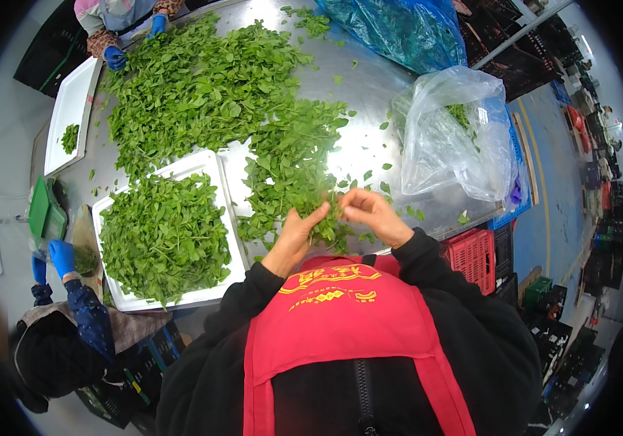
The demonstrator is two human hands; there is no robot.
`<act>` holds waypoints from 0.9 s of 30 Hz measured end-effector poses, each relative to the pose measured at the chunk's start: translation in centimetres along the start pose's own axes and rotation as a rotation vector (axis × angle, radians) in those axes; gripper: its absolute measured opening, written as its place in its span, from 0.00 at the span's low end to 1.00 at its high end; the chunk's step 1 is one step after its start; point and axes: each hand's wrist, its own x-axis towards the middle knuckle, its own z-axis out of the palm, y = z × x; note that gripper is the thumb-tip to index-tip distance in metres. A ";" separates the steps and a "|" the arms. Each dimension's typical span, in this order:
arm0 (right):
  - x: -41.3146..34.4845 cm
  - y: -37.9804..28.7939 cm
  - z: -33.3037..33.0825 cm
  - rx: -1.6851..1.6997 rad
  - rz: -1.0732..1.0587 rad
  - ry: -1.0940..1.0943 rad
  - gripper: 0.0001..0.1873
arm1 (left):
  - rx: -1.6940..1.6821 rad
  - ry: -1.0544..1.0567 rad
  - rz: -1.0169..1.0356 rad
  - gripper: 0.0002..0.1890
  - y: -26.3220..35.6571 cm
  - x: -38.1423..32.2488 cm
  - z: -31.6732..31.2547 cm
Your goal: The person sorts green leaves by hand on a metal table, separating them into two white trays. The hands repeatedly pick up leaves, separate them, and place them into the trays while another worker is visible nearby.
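My left hand (299, 234) is closed around a bunch of leafy green sprigs (325, 218) at the table's near edge, its thumb on top of the stems. Just to the right, my right hand (371, 212) has its thumb and fingertips pinched together at the bunch's edge; whether a leaf is between them cannot be told. Beyond both hands spreads a large heap of loose leafy greens (208, 87). A white tray (238, 261) piled with the same greens stands to the left of my left hand.
A clear plastic bag (453, 147) with some greens lies at the right, near a blue plastic sheet (404, 32). Another white tray (66, 131) lies at the far left. Co-workers in blue gloves stand at the left and far side. A red crate (472, 261) is below the table's right edge.
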 end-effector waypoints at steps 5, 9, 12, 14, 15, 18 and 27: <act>2.1 1.5 -2.1 -0.277 0.169 0.072 0.04 | -0.021 0.222 0.126 0.16 1.2 -1.5 -3.6; 6.5 2.4 -4.3 -1.389 -0.208 0.269 0.15 | -0.158 0.436 0.278 0.13 2.6 -2.2 -6.7; 11.1 3.5 -3.3 -1.264 -0.401 0.313 0.16 | -0.162 0.467 0.331 0.15 2.4 -2.1 -7.0; 12.6 3.5 -3.1 -1.293 -0.408 0.255 0.16 | -0.145 0.442 0.356 0.17 2.2 -2.2 -6.9; 12.9 3.2 -3.2 -1.351 -0.389 0.217 0.15 | -0.147 0.493 0.324 0.17 2.2 -2.3 -6.9; 12.1 1.6 -5.2 -1.015 -0.265 0.202 0.10 | -0.154 0.510 0.343 0.15 2.2 -2.9 -7.6; 6.7 1.4 -7.9 -0.286 0.131 0.406 0.08 | 0.036 0.363 0.237 0.09 2.0 -1.0 -6.3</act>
